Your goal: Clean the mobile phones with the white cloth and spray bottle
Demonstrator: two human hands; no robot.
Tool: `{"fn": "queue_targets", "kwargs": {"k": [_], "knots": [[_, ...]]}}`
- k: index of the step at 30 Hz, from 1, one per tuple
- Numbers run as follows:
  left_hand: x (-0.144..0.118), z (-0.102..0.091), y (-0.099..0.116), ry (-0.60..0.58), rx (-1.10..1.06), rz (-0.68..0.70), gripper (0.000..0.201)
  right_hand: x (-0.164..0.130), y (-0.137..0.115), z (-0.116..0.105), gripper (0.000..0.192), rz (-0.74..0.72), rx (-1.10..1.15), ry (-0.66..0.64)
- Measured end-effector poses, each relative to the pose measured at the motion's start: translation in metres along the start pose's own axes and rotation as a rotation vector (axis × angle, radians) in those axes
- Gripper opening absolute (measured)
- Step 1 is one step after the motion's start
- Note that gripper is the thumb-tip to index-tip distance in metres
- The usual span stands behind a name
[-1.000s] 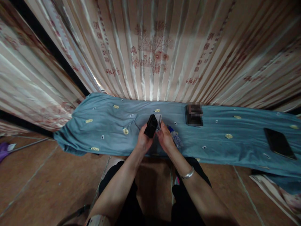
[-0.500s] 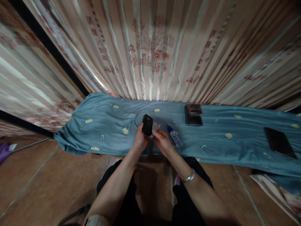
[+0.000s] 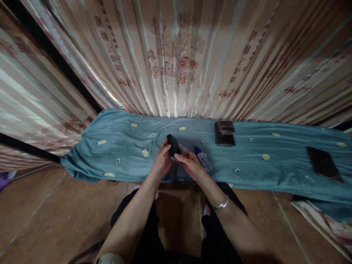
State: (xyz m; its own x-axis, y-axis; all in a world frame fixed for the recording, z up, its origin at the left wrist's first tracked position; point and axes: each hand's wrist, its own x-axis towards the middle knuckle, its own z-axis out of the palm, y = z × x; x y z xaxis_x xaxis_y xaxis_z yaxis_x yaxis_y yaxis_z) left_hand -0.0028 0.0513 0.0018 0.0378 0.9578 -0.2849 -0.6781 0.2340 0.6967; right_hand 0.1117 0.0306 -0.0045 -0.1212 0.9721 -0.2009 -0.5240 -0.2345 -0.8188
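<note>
A small black box-shaped object (image 3: pixel 173 146) is held above the blue cloth, tilted so one narrow side shows; its exact kind is unclear. My left hand (image 3: pixel 162 159) is closed around its left side, fingers at the edge. On the lower right, my right hand (image 3: pixel 189 161) has its thumb against the object and also pinches a crumpled whitish piece (image 3: pixel 182 149), perhaps tissue or thin plastic. Just right of that hand lies a clear bottle with a blue cap (image 3: pixel 203 158), its contents bluish.
The blue patterned cloth (image 3: pixel 132 165) covers a long, low surface. A dark box (image 3: pixel 217 135), partly blurred, stands near the curtain (image 3: pixel 178 95). A black tablet-like slab (image 3: pixel 324 164) lies far right. Dark poles (image 3: pixel 55 47) slant at left above the tiled floor (image 3: pixel 35 205).
The black object has turned in my hands, from its broad face showing to a narrower, tilted side. My right thumb has moved onto it. The view has shifted slightly.
</note>
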Motion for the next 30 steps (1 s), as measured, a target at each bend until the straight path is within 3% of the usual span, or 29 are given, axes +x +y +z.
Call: {"fn": "queue_targets", "kwargs": {"k": [7,13,24,30], "knots": [[-0.001,-0.003,0.000,-0.150,0.057,-0.024,0.028,0.000,-0.002,-0.001,0.039,-0.001,-0.018,-0.019],[-0.002,-0.009,0.004,-0.152,0.092,-0.159,0.027,-0.002,-0.002,0.002,0.037,0.053,0.006,-0.018],[-0.004,-0.011,0.013,-0.018,0.091,0.103,0.052,-0.003,0.005,-0.003,0.039,0.059,0.038,-0.069],[-0.007,-0.012,0.011,0.036,0.181,0.226,0.085,-0.001,0.015,-0.006,0.040,0.085,0.088,-0.061]]}}
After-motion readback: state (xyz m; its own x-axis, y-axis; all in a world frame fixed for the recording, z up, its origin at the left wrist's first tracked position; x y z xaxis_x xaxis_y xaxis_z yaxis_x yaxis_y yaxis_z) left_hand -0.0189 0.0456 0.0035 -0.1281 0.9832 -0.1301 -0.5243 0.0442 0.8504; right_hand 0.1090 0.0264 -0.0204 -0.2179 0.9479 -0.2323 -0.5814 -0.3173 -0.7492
